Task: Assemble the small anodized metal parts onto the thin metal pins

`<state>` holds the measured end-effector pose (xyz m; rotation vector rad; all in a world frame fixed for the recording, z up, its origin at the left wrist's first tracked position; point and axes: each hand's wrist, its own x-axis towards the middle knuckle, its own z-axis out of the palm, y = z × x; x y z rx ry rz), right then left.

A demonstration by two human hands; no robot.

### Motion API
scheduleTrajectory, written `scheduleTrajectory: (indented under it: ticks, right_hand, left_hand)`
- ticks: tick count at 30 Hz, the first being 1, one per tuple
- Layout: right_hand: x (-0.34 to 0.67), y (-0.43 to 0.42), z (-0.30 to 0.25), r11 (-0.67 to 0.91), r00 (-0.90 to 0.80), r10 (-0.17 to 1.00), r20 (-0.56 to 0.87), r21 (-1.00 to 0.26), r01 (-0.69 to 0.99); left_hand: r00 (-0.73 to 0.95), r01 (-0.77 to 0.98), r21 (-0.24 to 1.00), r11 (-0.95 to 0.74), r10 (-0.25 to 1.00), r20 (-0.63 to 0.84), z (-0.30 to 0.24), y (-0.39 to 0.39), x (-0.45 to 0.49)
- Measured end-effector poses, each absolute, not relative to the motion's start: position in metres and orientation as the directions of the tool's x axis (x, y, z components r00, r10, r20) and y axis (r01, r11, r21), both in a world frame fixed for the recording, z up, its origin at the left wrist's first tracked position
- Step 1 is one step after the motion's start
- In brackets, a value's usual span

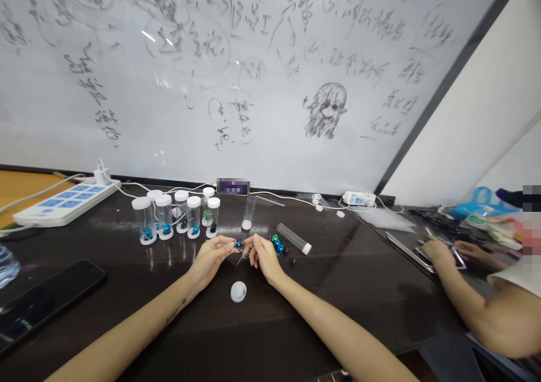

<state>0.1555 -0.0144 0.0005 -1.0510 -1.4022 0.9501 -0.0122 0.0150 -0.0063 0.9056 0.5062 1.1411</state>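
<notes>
My left hand (pixel 213 257) is closed in a pinch on a small blue part (pixel 239 245) with thin pale wires. My right hand (pixel 262 257) is close beside it, fingers curled in at the wires (pixel 244 253); what sits between its fingertips is too small to make out. A round white cap (pixel 238 292) lies on the table just below the hands. Right of my right hand are several small blue and green parts (pixel 278 245) and a small black piece (pixel 292 262). A clear tube with a white end (pixel 293 239) lies on its side there.
Several capped clear tubes (pixel 164 217) holding coloured parts stand at left. One clear tube (pixel 249 212) stands behind my hands. A power strip (pixel 70 201), a phone (pixel 51 297), white caps (pixel 316 200) and cables lie around. At right, a co-worker's hands (pixel 439 252) are over a metal frame.
</notes>
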Motion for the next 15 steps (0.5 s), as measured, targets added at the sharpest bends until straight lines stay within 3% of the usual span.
scheduleTrajectory:
  ticks: [15]
  right_hand:
    - [0.156, -0.0139, 0.0008, 0.302, -0.008, 0.953, 0.302, -0.95, 0.084]
  left_hand:
    - [0.369, -0.56, 0.813, 0.157, 0.926, 0.075, -0.003, 0.0141, -0.012]
